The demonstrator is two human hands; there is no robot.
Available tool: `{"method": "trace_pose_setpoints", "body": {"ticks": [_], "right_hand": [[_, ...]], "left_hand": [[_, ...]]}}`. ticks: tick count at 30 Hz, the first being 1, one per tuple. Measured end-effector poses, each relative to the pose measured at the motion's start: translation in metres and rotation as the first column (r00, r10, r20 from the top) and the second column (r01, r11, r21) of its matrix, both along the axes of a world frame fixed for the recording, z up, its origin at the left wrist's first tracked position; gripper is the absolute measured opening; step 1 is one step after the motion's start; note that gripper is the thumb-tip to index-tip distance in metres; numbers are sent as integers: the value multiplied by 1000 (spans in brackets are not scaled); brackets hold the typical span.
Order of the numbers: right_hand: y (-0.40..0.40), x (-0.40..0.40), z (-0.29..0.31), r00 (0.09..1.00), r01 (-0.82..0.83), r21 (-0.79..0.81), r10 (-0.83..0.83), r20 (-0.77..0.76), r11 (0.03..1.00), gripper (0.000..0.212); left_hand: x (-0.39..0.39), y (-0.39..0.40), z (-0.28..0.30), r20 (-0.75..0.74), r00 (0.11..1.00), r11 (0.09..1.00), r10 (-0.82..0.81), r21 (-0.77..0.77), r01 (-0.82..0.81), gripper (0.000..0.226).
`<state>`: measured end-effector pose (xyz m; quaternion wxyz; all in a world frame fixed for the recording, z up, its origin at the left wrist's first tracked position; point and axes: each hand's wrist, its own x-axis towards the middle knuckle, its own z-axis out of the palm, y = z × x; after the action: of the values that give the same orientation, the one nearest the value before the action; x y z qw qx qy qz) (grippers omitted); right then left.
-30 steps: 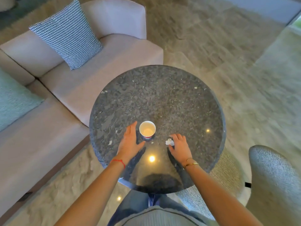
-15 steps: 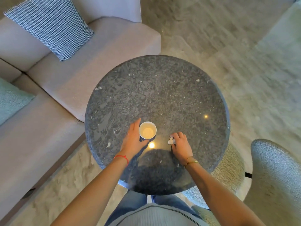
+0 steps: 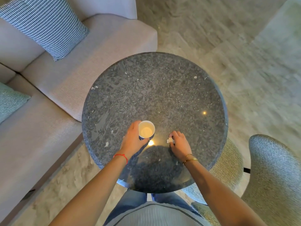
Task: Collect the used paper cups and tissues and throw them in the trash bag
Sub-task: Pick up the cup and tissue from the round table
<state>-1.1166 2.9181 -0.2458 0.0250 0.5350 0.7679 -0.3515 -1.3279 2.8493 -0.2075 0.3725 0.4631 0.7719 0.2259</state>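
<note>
Since a second ago: closer in around the white paper cup [image 3: 146, 129] now, the left hand [image 3: 132, 141], where before only reaching open beside it; tightened over the small crumpled white tissue [image 3: 169, 140], the right hand [image 3: 179, 144], previously just laid on top of it. Both things in the same spots on the tabletop as before.

Across the left side, a long beige fabric sofa [image 3: 48, 101], with a blue-and-white houndstooth cushion [image 3: 44, 25] propped at its back and a pale green cushion [image 3: 9, 101] at the left edge. Underneath everything, a beige-grey marbled floor [image 3: 228, 46]. In the middle, a round dark grey speckled stone table [image 3: 154, 88], polished, with two small light reflections on it. At lower right, a grey woven chair [image 3: 273, 176], just beside the table's rim.

Reaching in from the bottom, two bare forearms over the near half of the table. On the left wrist, a red string bracelet [image 3: 120, 156]; on the right wrist, thin gold bangles [image 3: 190, 158].

Upright on the near-left part of the tabletop, the paper cup, open mouth up, pale inside. Cupped against its left and near side, the left hand, thumb under the near rim, fingers up along the wall: grasping the cup, base apparently on the stone. Near to the right of the cup, apart from it, the tissue, pinched between the right hand's curled fingertips and thumb, only a white scrap showing at the hand's left edge.
</note>
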Motion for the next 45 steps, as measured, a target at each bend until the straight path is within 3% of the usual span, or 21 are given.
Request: {"method": "trace_pose_setpoints", "body": {"ticks": [3, 12, 22, 33, 40, 45], "right_hand": [[0, 1, 6, 999, 28, -12, -28, -42, 1000, 21], [-15, 16, 45, 964, 158, 172, -114, -242, 972, 16], [-69, 52, 76, 958, 211, 227, -156, -240, 951, 18], [-207, 69, 106, 878, 466, 312, -390, -276, 828, 16], [-339, 86, 119, 758, 651, 305, -572, -313, 695, 17], [-421, 106, 128, 621, 782, 301, -726, -296, 546, 19]], "left_hand": [[0, -6, 4, 1, 1000, 1000, 24, 10, -24, 72], [-4, -43, 37, -8, 992, 985, 127, 118, -125, 70], [7, -101, 70, -51, 993, 959, 105, 270, -88, 74], [5, -168, 92, -67, 979, 927, -194, 315, 205, 72], [29, -218, 106, -69, 901, 845, -429, 322, 427, 69], [64, -245, 113, -42, 806, 754, -590, 329, 569, 68]]}}
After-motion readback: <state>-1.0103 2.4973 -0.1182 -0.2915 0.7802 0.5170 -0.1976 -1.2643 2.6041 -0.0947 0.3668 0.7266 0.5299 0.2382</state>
